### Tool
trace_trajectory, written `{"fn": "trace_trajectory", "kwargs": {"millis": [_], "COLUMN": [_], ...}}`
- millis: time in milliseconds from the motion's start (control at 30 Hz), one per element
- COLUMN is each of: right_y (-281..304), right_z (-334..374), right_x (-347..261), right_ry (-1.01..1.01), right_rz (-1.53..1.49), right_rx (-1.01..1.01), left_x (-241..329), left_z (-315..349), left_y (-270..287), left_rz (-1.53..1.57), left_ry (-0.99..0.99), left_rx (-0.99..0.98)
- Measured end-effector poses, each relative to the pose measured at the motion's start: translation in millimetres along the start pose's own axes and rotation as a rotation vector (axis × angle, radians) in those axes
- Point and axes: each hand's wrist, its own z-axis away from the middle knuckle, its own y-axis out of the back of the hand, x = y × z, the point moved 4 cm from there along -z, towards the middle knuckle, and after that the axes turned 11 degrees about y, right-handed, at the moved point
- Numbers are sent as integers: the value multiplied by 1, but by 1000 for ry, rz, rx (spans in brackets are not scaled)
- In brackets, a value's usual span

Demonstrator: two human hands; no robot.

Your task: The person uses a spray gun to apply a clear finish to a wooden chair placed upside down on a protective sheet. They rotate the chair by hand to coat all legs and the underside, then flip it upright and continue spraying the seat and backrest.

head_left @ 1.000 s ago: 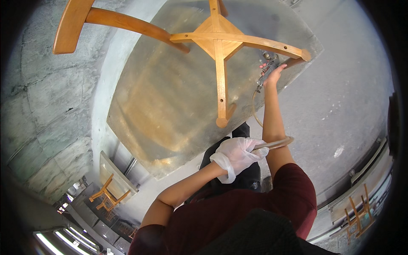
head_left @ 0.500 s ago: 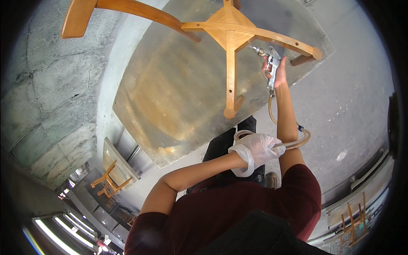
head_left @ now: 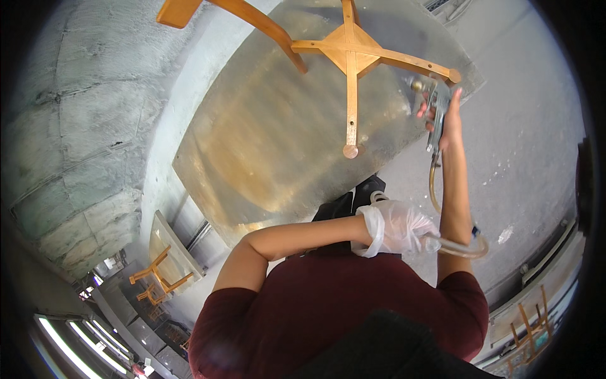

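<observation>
My right hand (head_left: 449, 123), bare, is wrapped round the grip of a metal spray gun (head_left: 437, 107), somewhat blurred, its nozzle end toward the left. A yellowish hose (head_left: 433, 183) runs down from its handle. In a clear plastic glove, my left hand (head_left: 404, 226) closes on a looped stretch of that hose beside my right forearm. Ahead lies a wooden chair frame (head_left: 351, 88), seemingly upside down, with crossed bars, a diamond-shaped centre plate and round-ended legs. One leg end is close to the gun. The frame's far side is cut off by the picture's top edge.
A large stained board (head_left: 252, 145) spreads beneath the chair frame. To the left rises a rough grey wall (head_left: 95, 120). Another wooden chair (head_left: 158, 275) stands at lower left by a smaller panel (head_left: 158, 237); more wooden furniture (head_left: 533, 325) is at lower right.
My right hand has moved right and slightly down with the spray gun, away from the frame's centre. My left hand shifted right with the hose. The chair frame appears turned and higher in view.
</observation>
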Motion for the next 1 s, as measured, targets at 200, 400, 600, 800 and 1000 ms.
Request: {"fn": "trace_trajectory", "kwargs": {"millis": [200, 400, 600, 800, 1000], "right_y": [-63, -94, -120, -211, -327], "right_z": [-22, -17, 50, 149, 235], "right_x": [-71, -39, -56, -135, -191], "right_ry": [172, 113, 260, 956, 1731], "right_rz": [-398, -276, 288, 747, 1315], "right_rx": [-405, -281, -64, -446, -402], "left_x": [13, 0, -22, -45, -53], "left_z": [12, 37, 86, 132, 175], "left_y": [3, 5, 2, 0, 9], "left_rz": [234, 189, 162, 141, 164], "left_ry": [134, 98, -28, -200, -424], "left_rx": [205, 177, 240, 279, 324]}}
